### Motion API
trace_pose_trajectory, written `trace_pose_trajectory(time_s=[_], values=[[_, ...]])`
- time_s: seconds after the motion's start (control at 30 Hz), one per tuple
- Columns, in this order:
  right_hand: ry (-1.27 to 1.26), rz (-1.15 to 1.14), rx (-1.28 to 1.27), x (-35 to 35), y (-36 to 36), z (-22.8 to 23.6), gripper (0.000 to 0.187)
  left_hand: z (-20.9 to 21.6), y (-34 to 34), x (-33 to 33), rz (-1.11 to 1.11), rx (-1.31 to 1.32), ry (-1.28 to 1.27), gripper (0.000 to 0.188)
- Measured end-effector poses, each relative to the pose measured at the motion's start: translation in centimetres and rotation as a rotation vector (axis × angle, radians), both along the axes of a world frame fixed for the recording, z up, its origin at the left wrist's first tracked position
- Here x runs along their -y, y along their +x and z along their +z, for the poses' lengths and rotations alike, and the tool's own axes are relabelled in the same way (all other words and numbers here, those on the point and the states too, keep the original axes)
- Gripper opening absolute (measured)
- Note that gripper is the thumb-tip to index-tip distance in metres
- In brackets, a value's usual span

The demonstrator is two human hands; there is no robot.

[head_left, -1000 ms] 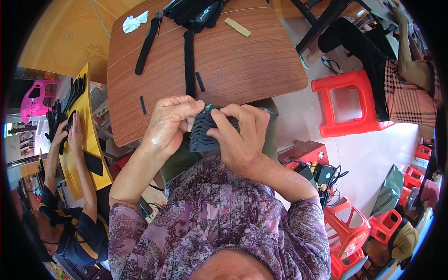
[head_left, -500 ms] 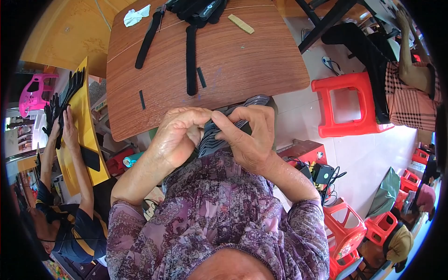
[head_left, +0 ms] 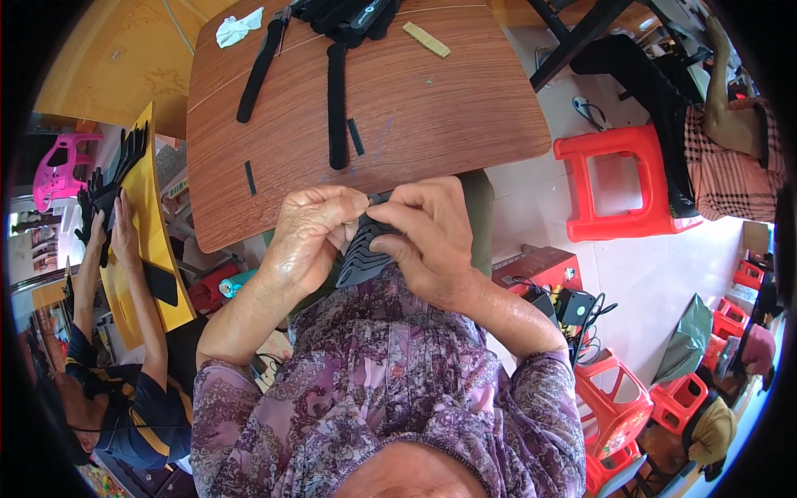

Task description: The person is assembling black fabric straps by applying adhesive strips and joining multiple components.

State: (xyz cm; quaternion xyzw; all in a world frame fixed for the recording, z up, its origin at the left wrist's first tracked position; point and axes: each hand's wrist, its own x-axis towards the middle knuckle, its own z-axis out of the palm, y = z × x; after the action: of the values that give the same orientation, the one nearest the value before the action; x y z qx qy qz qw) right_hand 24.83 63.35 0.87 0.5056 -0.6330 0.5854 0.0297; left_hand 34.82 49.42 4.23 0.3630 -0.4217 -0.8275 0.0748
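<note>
Over my lap, just off the table's near edge, both hands hold a dark grey piece with black wavy stripes (head_left: pixel 364 261). My left hand (head_left: pixel 305 232) pinches its upper edge between thumb and fingertips. Close beside it, my right hand (head_left: pixel 430 236) has its fingers curled round the piece, thumb lying over the stripes. The fingertips almost meet, and hide whatever tiny part is between them. The striped end hangs toward my patterned shirt. Nearest on the table are two short black strips (head_left: pixel 356 137) and a long black strap (head_left: pixel 336 112).
The brown wooden table (head_left: pixel 448 124) bears another black strap (head_left: pixel 261 79), a black bundle (head_left: pixel 353 18), a crumpled white tissue (head_left: pixel 238 28) and a tan strip (head_left: pixel 427 40). At left, a co-worker handles black gloves (head_left: pixel 104 195) by a yellow board (head_left: pixel 141 290). A red stool (head_left: pixel 610 228) stands right.
The striped piece has shifted down and left, showing more of its stripes. My right hand has moved slightly left, its fingers now more curled over the piece.
</note>
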Motion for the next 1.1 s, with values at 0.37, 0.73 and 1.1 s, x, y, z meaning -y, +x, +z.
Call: trace_pose_trajectory(time_s=[0.37,0.73,1.1], values=[[0.080,0.220,0.270,-0.3,-0.4,-0.1,0.038,-1.4,0.3,-0.3,-0.090,-0.025,0.017,0.004],[0.122,-0.006,0.122,-0.5,0.9,0.5,0.040,-0.9,0.5,0.0,-0.032,-0.023,0.096,0.007],[0.029,0.079,0.162,-0.4,1.4,-0.7,0.035,-1.7,1.1,0.0,-0.092,-0.009,0.122,0.009]])
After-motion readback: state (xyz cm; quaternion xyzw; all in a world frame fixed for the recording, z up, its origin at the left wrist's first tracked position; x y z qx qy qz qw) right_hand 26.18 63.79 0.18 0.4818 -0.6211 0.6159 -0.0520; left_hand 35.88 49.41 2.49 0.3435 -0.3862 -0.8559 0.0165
